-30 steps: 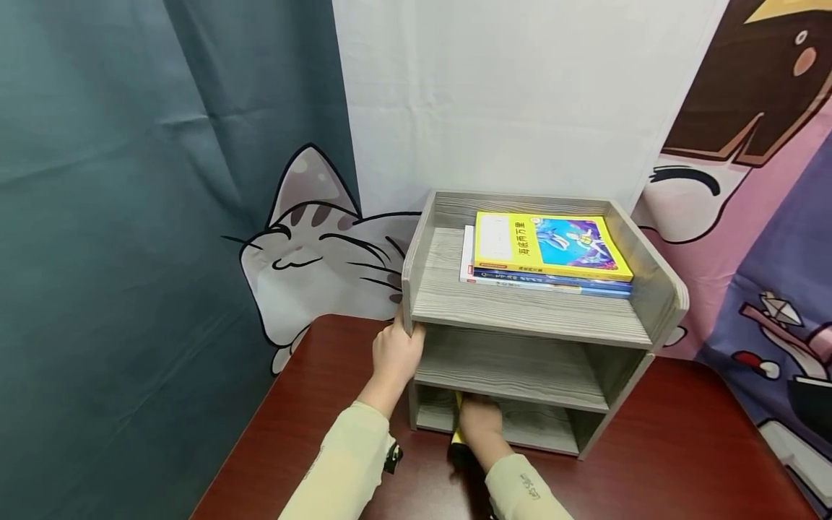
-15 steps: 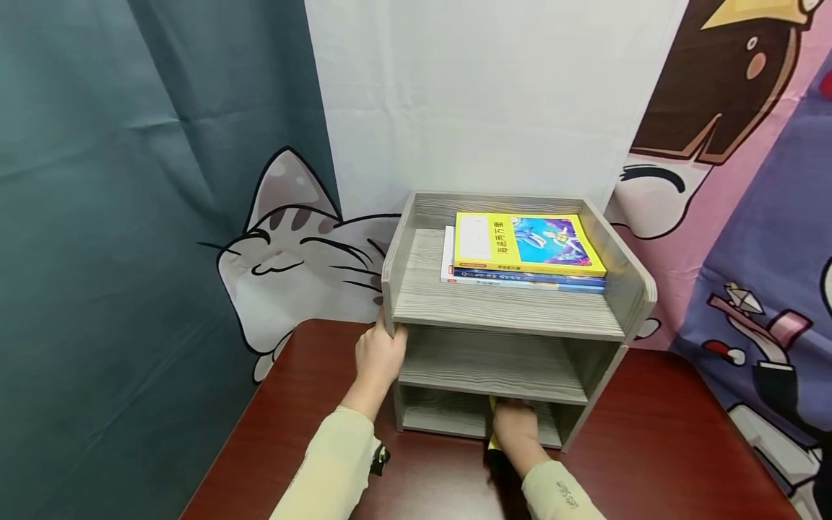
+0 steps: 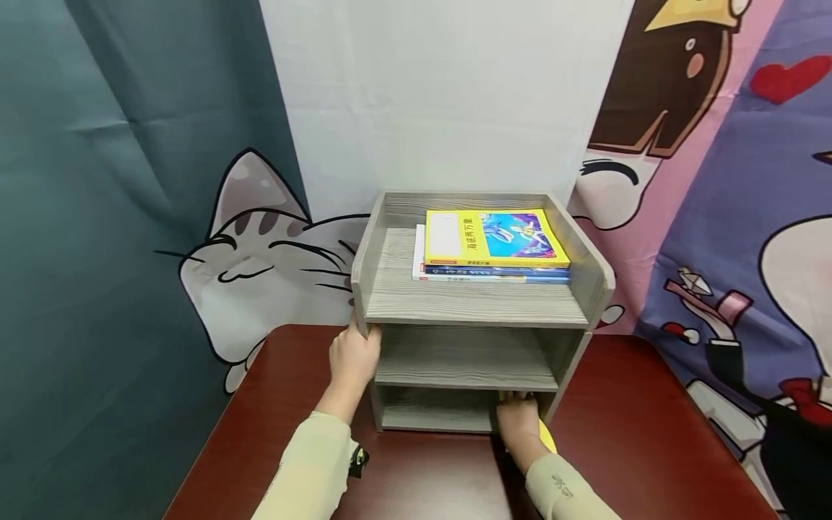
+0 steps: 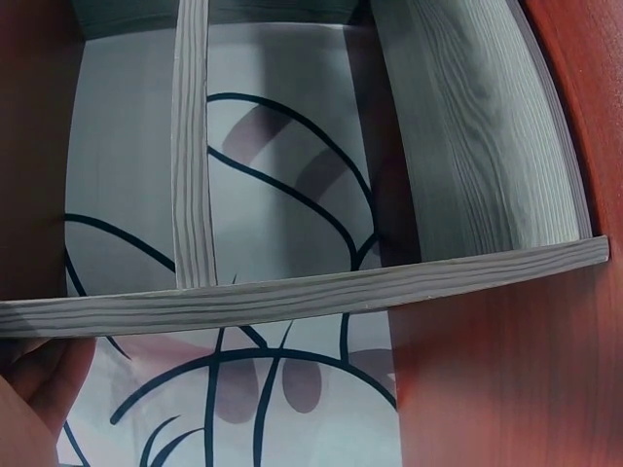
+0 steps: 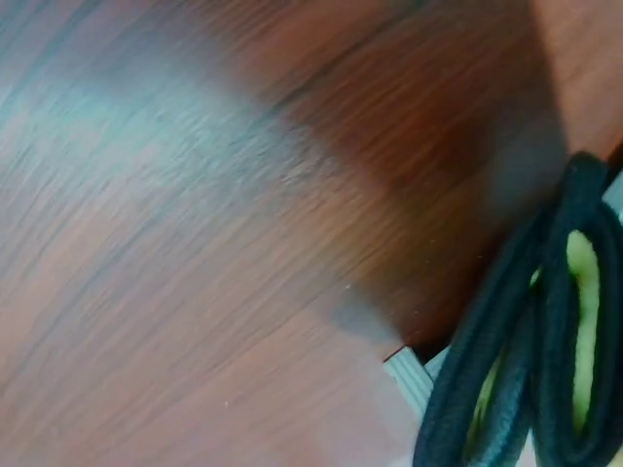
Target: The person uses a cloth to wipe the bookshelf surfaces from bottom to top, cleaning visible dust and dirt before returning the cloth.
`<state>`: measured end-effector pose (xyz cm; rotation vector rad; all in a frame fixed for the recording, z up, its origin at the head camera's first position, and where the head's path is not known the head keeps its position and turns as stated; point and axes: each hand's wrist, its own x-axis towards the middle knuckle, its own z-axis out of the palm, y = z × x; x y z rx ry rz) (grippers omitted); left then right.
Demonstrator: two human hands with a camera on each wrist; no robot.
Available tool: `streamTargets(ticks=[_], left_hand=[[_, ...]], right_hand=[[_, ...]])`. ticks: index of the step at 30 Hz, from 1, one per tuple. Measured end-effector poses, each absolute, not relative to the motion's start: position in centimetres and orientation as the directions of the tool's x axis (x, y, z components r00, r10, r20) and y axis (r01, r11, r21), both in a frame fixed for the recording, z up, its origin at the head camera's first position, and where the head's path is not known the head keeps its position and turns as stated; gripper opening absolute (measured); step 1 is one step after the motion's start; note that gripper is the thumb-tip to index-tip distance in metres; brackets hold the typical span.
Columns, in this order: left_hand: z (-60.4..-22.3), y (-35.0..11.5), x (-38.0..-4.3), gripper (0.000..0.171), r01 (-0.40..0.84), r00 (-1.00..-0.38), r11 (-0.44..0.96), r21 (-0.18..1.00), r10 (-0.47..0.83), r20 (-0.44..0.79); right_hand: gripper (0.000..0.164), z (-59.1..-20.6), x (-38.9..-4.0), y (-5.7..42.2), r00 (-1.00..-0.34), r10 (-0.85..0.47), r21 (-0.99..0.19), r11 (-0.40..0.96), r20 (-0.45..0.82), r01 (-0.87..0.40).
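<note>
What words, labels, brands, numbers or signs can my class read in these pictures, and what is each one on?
"海底两万里": on the front cover of the yellow book.
Too small to read: the print on the spines of the yellow book, the blue book and the white book.
Too blurred to read: the dark lettering on the right sleeve.
No writing shows in either wrist view.

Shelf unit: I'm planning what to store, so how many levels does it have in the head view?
3: the top level, with books on it; the middle level, directly below; and the bottom level, partly hidden by the right hand.
</note>
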<state>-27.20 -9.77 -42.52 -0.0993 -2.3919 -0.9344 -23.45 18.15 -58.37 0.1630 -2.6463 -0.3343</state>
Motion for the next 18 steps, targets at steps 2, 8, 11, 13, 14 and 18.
streamTargets(ticks=[2,8,11,13,14,18], left_hand=[[-42.4,-10.0,-27.0,0.04,0.252,-0.841,0.752,0.609,-0.141,0.522],[-42.2,-10.2,-26.7,0.048,0.198,-0.888,0.718,0.667,-0.156,0.433],[-41.7,-9.9,-26.2,0.06,0.162,-0.921,0.638,0.753,-0.177,0.348],[-41.6,-9.5,-25.4,0.068,0.179,-0.912,0.569,0.802,-0.211,0.353],[-41.8,-9.2,-24.8,0.071,0.223,-0.892,0.535,0.815,-0.224,0.392],[-43.5,-8.0,-21.8,0.057,0.609,-0.6,0.504,0.613,-0.212,0.771]], right_hand=[[0.007,-58.3,-23.6,18.1,-0.897,-0.179,0.292,0.955,0.405,-0.058],[0.012,-58.3,-23.3,18.2,-0.907,-0.187,0.298,0.952,0.377,-0.072],[0.021,-57.9,-22.9,18.3,-0.918,-0.189,0.298,0.951,0.35,-0.082],[0.022,-57.4,-22.4,18.3,-0.924,-0.187,0.293,0.952,0.333,-0.087],[0.025,-57.0,-22.0,18.3,-0.926,-0.188,0.295,0.951,0.326,-0.09],[0.039,-55.4,-19.7,18.4,-0.911,-0.238,0.255,0.954,0.337,-0.155]])
